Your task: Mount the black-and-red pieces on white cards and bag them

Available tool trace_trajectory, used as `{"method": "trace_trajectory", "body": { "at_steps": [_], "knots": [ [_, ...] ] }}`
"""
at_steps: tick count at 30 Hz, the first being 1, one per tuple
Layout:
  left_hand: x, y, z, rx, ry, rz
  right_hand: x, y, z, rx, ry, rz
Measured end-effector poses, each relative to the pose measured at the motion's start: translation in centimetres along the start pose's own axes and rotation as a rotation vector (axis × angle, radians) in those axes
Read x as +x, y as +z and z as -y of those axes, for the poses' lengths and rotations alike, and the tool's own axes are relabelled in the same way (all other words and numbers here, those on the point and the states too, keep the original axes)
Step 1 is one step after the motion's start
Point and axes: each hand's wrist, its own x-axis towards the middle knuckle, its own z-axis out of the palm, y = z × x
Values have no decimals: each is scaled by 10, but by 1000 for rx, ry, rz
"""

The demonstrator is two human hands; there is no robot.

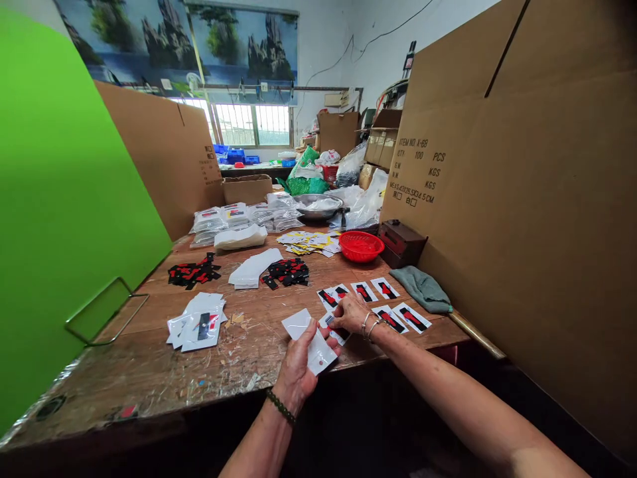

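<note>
My left hand [294, 368] is closed around a white card [318, 355] with a small hole near its lower corner, held just above the table's front edge. Pinched fingers of my right hand [352, 313] reach down over another white card [342, 336] that lies partly under them. A small dark piece shows at those fingertips, too small to name. Close around the right hand lie several white cards [412, 318] bearing black and red pieces, laid out in two rows. Farther left are a black-and-red pile [287, 272] and white sheets [253, 269].
A loose stack of white cards [202, 325] lies at left, near a bent metal frame [107, 312]. Behind are a red basket [361, 247], yellow-edged cards [308, 242] and bagged packs [233, 219]. A grey cloth [423, 290] lies right. Cardboard [522, 199] walls the right side.
</note>
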Motion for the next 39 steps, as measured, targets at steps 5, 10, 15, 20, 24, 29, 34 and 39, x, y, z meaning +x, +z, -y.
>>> {"method": "trace_trajectory", "body": {
  "at_steps": [5,10,15,20,24,29,34,39],
  "knots": [
    [-1,0,2,-8,-8,0,-1,-1,5,36,19,31],
    [-2,1,4,-43,-4,19,-8,8,12,129,8,-35],
    [-4,-8,-4,-69,62,-24,-15,4,11,330,15,-57],
    [-8,-19,-21,-186,186,-107,-43,-5,11,977,-19,88],
    [-15,-16,-26,-249,218,-116,-77,7,25,1386,62,119],
    [-21,-9,-25,-248,253,-95,-102,22,43,1433,123,-28],
    [-24,-4,-22,-228,277,-74,-107,25,53,1433,148,-94],
    [-31,2,-18,-215,263,-26,-109,30,56,1482,147,39]
  ]
}}
